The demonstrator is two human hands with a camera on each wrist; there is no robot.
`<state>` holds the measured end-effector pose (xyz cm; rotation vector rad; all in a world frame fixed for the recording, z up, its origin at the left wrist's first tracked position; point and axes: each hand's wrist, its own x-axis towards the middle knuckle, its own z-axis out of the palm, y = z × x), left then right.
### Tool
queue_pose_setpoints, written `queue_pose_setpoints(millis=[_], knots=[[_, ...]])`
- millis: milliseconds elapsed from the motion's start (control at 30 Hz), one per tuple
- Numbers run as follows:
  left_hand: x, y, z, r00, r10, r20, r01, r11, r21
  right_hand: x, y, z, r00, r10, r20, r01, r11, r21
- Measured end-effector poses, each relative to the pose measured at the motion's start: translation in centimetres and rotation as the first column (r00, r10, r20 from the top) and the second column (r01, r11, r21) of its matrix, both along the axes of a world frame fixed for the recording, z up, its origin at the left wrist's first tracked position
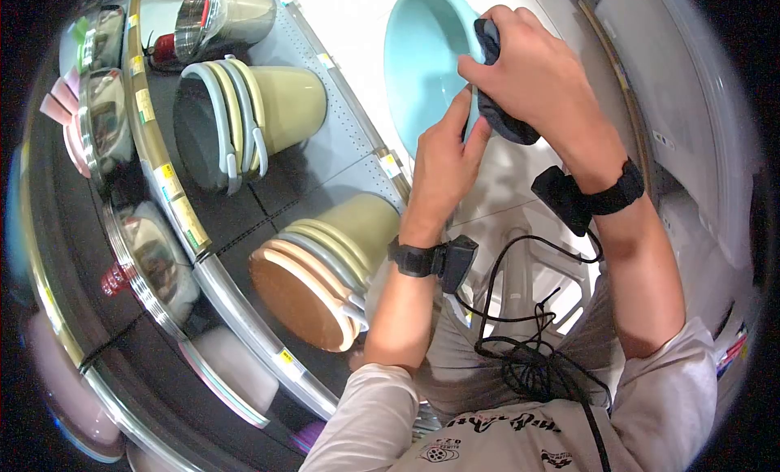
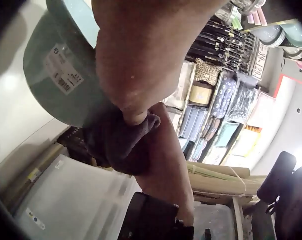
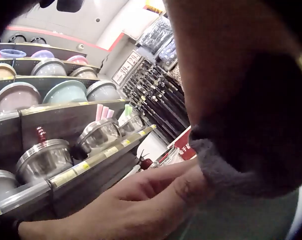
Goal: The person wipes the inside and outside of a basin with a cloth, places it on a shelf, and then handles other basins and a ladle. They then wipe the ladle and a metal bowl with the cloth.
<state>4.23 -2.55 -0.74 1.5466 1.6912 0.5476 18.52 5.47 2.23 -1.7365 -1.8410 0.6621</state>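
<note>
Shop shelves (image 1: 341, 139) stacked with buckets (image 1: 284, 106), right hand (image 1: 528, 74) grip clenched round dark cloth (image 1: 508, 123) at teal basin (image 1: 422, 58), left hand (image 1: 443, 167) grip released, straight fingers on the basin.

Cloth (image 1: 505, 124) in right grip (image 1: 528, 78): dark grey. Basin (image 1: 418, 66) behind grip: pale blue, white barcode label (image 2: 63, 67) on back. Buckets (image 1: 284, 102) left of grip: olive, pale grey handles.

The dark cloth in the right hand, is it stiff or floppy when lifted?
Probably floppy: the dark cloth bunches and folds inside the right hand. Its fuzzy surface suggests it is soft, light and hardly slippery.
</note>
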Motion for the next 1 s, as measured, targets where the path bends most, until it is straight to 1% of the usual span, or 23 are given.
queue_pose_setpoints(millis=[33, 100, 133, 200, 267, 300, 367, 400, 467, 500, 567, 600, 667, 700, 733, 767, 800, 833, 867, 900, 933, 967, 1000], knots=[[0.1, 0.0, -0.2, 1.0, -0.027, 0.001, 0.027, 0.999, 0.019, 0.0, 0.0, 0.1, 1.0, -0.002, 0.024, 0.004, 0.998, -0.069], [0.4, 0.0, -0.1, 0.999, -0.053, 0.001, 0.053, 0.998, 0.04, 0.4, 0.3, -0.7, 0.998, 0.022, 0.057, -0.017, 0.996, -0.084], [0.6, 0.0, 0.3, 0.998, -0.047, 0.032, 0.047, 0.999, 0.004, 0.6, 0.4, -1.2, 0.995, 0.045, 0.088, -0.036, 0.995, -0.098], [0.6, 0.2, 0.2, 0.997, -0.039, 0.063, 0.042, 0.999, -0.035, 0.6, 0.3, -1.8, 0.995, 0.059, 0.076, -0.055, 0.997, -0.052], [0.0, 0.6, -0.8, 0.979, -0.2, 0.045, 0.189, 0.966, 0.178, 0.8, 0.2, -1.8, 0.995, 0.076, 0.064, -0.075, 0.997, -0.008], [-0.2, 0.6, -0.8, 0.979, -0.197, 0.043, 0.187, 0.966, 0.177, 0.9, 0.2, -1.7, 0.992, 0.073, 0.107, -0.069, 0.997, -0.045], [-0.9, 0.8, -0.5, 0.975, 0.105, 0.195, -0.127, 0.986, 0.107, 0.8, 0.3, -1.0, 0.987, 0.073, 0.145, -0.062, 0.995, -0.08], [-1.7, 1.0, -0.6, 0.976, 0.105, 0.192, -0.127, 0.986, 0.109, 0.8, 0.3, -0.6, 0.989, 0.05, 0.138, -0.04, 0.997, -0.072], [-4.4, 1.3, -1.5, 0.913, 0.4, 0.084, -0.408, 0.891, 0.198, 0.9, 0.6, -0.1, 0.991, 0.024, 0.131, -0.016, 0.998, -0.064], [-6.0, 1.4, -2.3, 0.913, 0.4, 0.082, -0.408, 0.891, 0.197, 0.9, 0.8, 0.0, 0.997, -0.005, 0.08, 0.01, 0.998, -0.059], [-9.2, 1.5, -3.6, 0.821, 0.55, -0.153, -0.492, 0.817, 0.3, 1.0, 1.0, 0.9, 0.999, -0.031, 0.026, 0.033, 0.998, -0.056], [-9.8, 1.6, -3.7, 0.82, 0.551, -0.153, -0.492, 0.816, 0.303, 1.2, 1.0, 2.0, 0.997, -0.071, -0.028, 0.071, 0.997, 0.004], [-10.8, 1.6, -3.9, 0.642, 0.763, -0.077, -0.709, 0.629, 0.319, 1.4, 1.4, 2.6, 0.991, -0.104, -0.088, 0.11, 0.992, 0.063], [-10.5, 1.7, -3.1, 0.584, 0.8, 0.136, -0.811, 0.566, 0.15, 1.5, 2.0, 2.3, 0.955, -0.145, -0.26, 0.158, 0.987, 0.029], [-10.2, 1.8, -2.1, 0.585, 0.8, 0.135, -0.81, 0.567, 0.15, 1.7, 2.3, 2.2, 0.887, -0.187, -0.421, 0.2, 0.98, -0.014], [-9.9, 1.8, -1.1, 0.505, 0.759, 0.41, -0.791, 0.598, -0.133, 1.9, 2.4, 2.6, 0.861, -0.184, -0.475, 0.193, 0.981, -0.029], [-9.4, 1.9, 0.0, 0.323, 0.707, 0.629, -0.66, 0.645, -0.386, 1.9, 2.5, 2.6, 0.86, -0.189, -0.474, 0.199, 0.98, -0.03], [-8.5, 1.9, 0.8, 0.236, 0.687, 0.688, -0.605, 0.658, -0.449, 1.9, 2.6, 2.6, 0.87, -0.176, -0.461, 0.189, 0.982, -0.018], [-8.5, 1.9, 0.7, 0.237, 0.687, 0.687, -0.601, 0.659, -0.452, 2.0, 2.6, 2.6, 0.879, -0.163, -0.449, 0.178, 0.984, -0.008], [-8.5, 1.9, 0.5, 0.195, 0.677, 0.71, -0.554, 0.673, -0.49, 2.2, 2.5, 2.7, 0.879, -0.166, -0.447, 0.181, 0.984, -0.01], [-8.6, 1.9, 0.2, 0.15, 0.666, 0.73, -0.505, 0.687, -0.523, 2.3, 2.4, 2.9, 0.908, -0.179, -0.378, 0.176, 0.983, -0.043], [-8.7, 1.9, -0.2, 0.151, 0.666, 0.731, -0.504, 0.688, -0.523, 2.4, 2.4, 3.0, 0.933, -0.189, -0.307, 0.174, 0.982, -0.076], [-8.6, 1.9, -0.5, 0.167, 0.652, 0.74, -0.512, 0.698, -0.5, 2.4, 2.4, 2.7, 0.932, -0.189, -0.308, 0.174, 0.982, -0.076]])
